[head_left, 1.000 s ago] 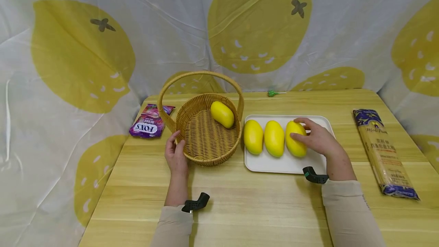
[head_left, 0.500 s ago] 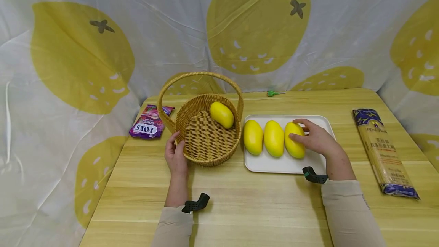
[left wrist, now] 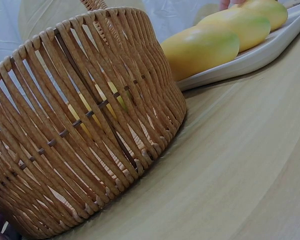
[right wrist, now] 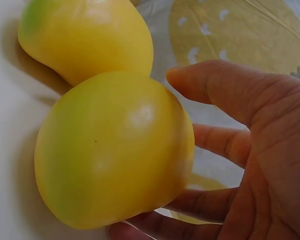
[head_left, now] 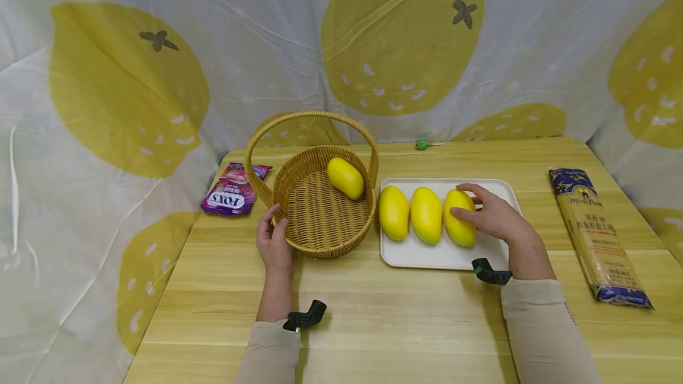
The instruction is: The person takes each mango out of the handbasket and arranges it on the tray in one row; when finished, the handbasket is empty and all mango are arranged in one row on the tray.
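My left hand holds the near left side of a round wicker basket, thumb and fingers at its rim. Inside the basket, toward the back right, lies one yellow mango. On the white tray three more mangoes sit in a row: a left one, a middle one and a right one. My right hand grips the right mango, thumb on the near side and fingers around the far side. The right wrist view shows this mango with a greenish end, close over the tray.
A purple candy bag lies left of the basket. Behind the tray is a green lollipop near the table's back edge. A long spaghetti pack lies on the right. The basket's tall handle arches upward. Lemon-printed cloth encloses the table.
Hardly anything differs; both hands keep their places, and the right mango shifts very slightly under my right hand.
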The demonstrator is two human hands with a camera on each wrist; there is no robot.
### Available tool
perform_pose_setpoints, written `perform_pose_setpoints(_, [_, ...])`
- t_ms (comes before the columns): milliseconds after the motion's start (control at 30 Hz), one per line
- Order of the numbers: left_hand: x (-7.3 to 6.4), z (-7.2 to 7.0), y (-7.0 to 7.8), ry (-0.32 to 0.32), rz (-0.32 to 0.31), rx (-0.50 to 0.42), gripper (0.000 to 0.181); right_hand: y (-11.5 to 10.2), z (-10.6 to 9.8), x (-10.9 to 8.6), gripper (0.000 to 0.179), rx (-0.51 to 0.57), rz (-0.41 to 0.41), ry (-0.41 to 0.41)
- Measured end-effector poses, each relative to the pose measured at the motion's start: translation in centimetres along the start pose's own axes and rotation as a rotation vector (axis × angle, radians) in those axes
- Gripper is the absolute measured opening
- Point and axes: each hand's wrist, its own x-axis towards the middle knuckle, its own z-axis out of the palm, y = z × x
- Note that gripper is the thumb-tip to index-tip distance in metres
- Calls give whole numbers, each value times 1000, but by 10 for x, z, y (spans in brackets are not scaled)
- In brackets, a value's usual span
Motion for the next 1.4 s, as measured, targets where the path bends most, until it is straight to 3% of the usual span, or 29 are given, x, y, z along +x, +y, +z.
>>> perform_pose_setpoints(833, [-1, -2, 2, 18, 2, -10, 33, -7, 0, -2, 83, -22, -28, 0])
perform_pose_setpoints(1100, [-1, 0, 2, 20, 16, -12, 32, -47, 5, -21, 70, -48, -188, 103])
perform_pose_setpoints(1267, [-1, 1, 2, 22, 23, -29, 33, -85, 31, -31, 55, -41, -374, 139])
perform_pose_setpoints(1400, [-1, 2, 1, 20, 22, -38, 33, -117, 55, -31, 49, -1, -495, 123])
